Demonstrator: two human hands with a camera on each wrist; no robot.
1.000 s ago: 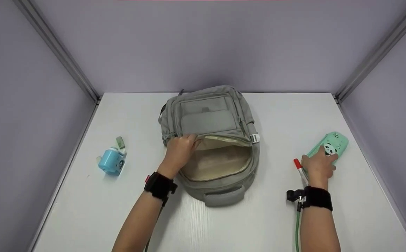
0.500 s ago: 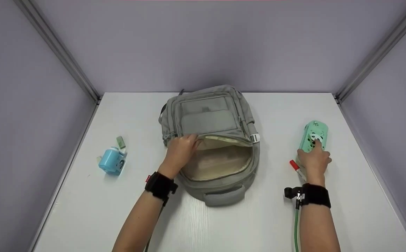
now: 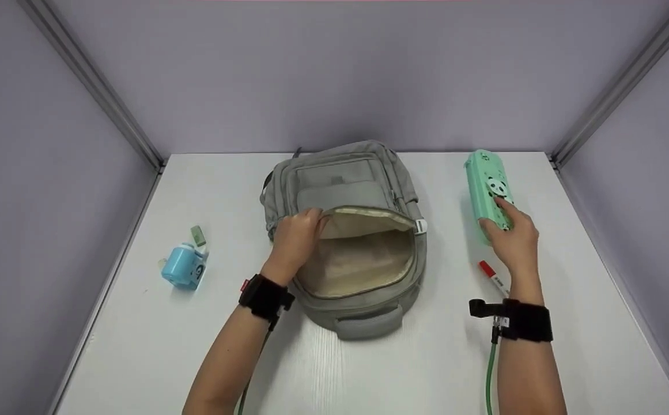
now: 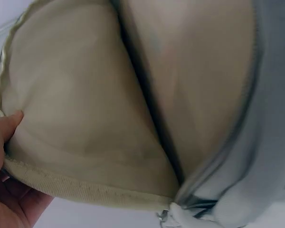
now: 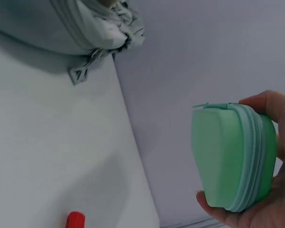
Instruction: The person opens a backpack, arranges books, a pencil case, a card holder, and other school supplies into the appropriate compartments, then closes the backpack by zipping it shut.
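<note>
Right hand grips the mint-green pencil case by its near end, lifted off the table, long axis pointing away from the person. The grey backpack lies to its left with its mouth open toward the person (beige lining shows). Left hand pinches the upper flap edge and holds it up; the red marker lies under the right wrist.
</note>
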